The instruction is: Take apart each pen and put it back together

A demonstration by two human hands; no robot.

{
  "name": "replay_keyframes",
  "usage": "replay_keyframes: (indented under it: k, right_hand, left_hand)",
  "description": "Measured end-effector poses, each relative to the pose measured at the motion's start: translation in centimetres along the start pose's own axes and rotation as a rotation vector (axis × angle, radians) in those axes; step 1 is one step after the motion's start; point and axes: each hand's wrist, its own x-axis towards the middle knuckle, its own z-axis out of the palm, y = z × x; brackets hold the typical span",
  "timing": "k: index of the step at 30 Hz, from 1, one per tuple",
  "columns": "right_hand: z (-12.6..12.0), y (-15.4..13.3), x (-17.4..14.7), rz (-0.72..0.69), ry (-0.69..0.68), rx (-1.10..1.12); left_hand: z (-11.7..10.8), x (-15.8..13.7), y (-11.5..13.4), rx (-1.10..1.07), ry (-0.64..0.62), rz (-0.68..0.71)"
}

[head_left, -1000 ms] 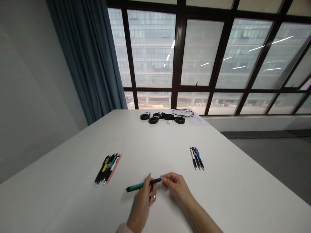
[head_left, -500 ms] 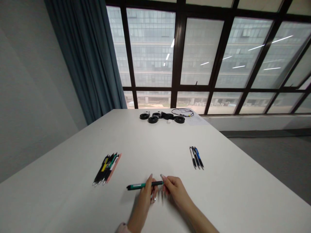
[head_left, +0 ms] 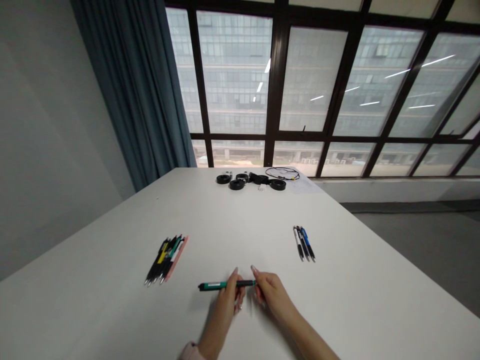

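Observation:
A green and black pen (head_left: 213,286) is held level just above the white table, its clip end pointing left. My left hand (head_left: 228,295) is closed around the middle of its barrel, thumb on the near side. At the pen's right end, my right hand (head_left: 275,294) pinches the tip between thumb and curled fingers, which hide the very point. To the left lies a bundle of several pens (head_left: 165,261), mostly black, with yellow, green and pink among them. Three pens (head_left: 303,244), one of them blue, lie side by side to the right.
Several black tape-like rolls (head_left: 236,184), a thin black cable (head_left: 282,173) and a sheet of paper (head_left: 305,187) lie at the far end of the white table (head_left: 232,220). Beyond stand a blue curtain (head_left: 138,95) and a large window (head_left: 232,75).
Both hands and the green pen have shifted very slightly right and up in the picture. The right thumb sits a little higher above the pen's tip. The grips look otherwise the same.

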Motion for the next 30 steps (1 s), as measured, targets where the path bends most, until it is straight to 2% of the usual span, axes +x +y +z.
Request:
replay_keyframes:
  k: [2, 8, 15, 19, 25, 30]
  right_hand:
    - [0.0, 0.1, 0.0, -0.007, 0.018, -0.001]
    - [-0.2, 0.3, 0.4, -0.05, 0.107, 0.061]
    - [-0.5, 1.1, 1.0, -0.042, 0.122, 0.227]
    - [-0.7, 1.0, 1.2, -0.067, 0.092, 0.293]
    - [-1.3, 0.1, 1.0, -0.064, 0.102, 0.273]
    - [-1.5, 0.2, 1.1, -0.047, 0.134, 0.27]
  left_hand:
    - [0.1, -0.1, 0.2, -0.028, 0.001, -0.003]
    - [0.3, -0.5, 1.5, -0.11, 0.05, -0.13]
    - [0.1, 0.1, 1.5, -0.168, -0.082, -0.141]
    - [-0.1, 0.1, 1.1, -0.237, -0.04, -0.092]
    - [-0.1, -0.4, 1.4, -0.239, 0.01, -0.06]
    - [-0.1, -0.4, 1.6, -0.234, -0.017, -0.052]
